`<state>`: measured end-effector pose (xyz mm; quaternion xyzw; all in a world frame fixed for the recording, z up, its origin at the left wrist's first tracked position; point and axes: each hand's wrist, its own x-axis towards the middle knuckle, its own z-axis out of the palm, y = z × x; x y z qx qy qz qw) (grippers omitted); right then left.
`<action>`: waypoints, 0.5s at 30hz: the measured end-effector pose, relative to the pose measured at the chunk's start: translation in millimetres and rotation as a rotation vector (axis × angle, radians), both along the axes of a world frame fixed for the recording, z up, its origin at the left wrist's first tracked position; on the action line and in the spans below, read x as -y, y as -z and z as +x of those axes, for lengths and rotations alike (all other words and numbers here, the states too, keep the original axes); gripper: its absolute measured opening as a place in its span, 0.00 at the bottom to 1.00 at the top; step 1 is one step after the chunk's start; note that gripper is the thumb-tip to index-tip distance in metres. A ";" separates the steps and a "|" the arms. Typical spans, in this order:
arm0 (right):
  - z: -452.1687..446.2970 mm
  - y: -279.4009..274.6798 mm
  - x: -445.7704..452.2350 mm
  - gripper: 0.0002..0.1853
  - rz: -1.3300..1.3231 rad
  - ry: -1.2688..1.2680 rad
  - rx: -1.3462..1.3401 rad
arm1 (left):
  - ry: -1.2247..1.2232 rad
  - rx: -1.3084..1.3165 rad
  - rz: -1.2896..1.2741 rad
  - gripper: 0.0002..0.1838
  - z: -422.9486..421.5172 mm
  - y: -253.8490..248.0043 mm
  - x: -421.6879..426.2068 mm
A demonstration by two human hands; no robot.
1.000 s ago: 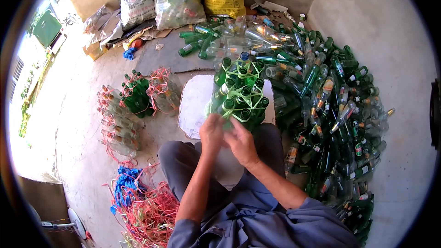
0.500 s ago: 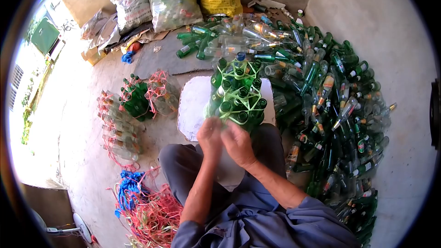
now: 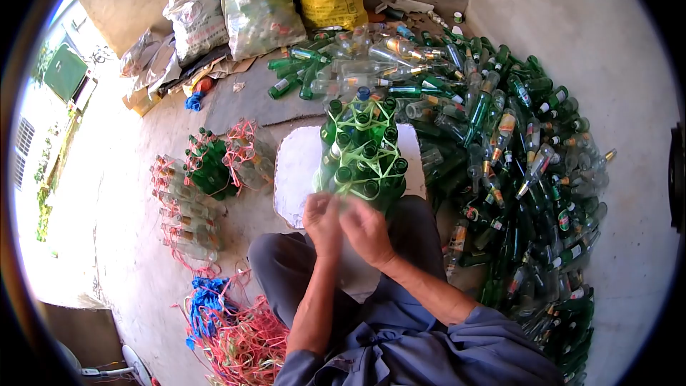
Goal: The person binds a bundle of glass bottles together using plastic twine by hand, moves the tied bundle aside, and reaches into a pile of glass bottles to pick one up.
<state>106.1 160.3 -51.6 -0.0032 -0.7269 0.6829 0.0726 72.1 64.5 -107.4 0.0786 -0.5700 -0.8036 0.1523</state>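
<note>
A bundle of green glass bottles (image 3: 369, 149) stands upright on a white board (image 3: 294, 179) in front of me. Light green plastic strap (image 3: 347, 188) laces around and between the bottle necks. Close together at the near side of the bundle, my left hand (image 3: 323, 224) and my right hand (image 3: 367, 231) both have their fingers closed. The strap runs down to them, and they appear to pinch its ends. Motion blurs the fingertips, so the exact grip is hard to see.
Loose bottles (image 3: 500, 171) are heaped along the right and back. At left stand bundles of clear bottles (image 3: 184, 214) and green bottles (image 3: 209, 164) tied with red strap. Tangled red strap (image 3: 246, 332) lies near my left knee. Filled sacks (image 3: 261, 11) line the back wall.
The view has shifted slightly. Both hands stay at the near side of the bundle, still blurred by motion, with a small gap between them.
</note>
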 end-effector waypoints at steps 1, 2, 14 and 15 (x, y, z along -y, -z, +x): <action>0.1 0.4 -0.1 0.19 -0.017 -0.004 0.003 | -0.004 -0.009 -0.006 0.04 -0.2 4.8 0.2; -0.1 0.3 -1.2 0.19 -0.017 -0.014 0.009 | -0.009 -0.018 -0.013 0.04 -0.4 8.7 0.4; 0.9 1.0 -3.4 0.20 -0.020 -0.045 0.011 | -0.025 0.076 -0.214 0.07 5.9 7.5 0.8; 1.4 0.0 -3.9 0.21 -0.001 -0.052 0.008 | -0.046 0.025 -0.322 0.07 6.8 6.6 0.6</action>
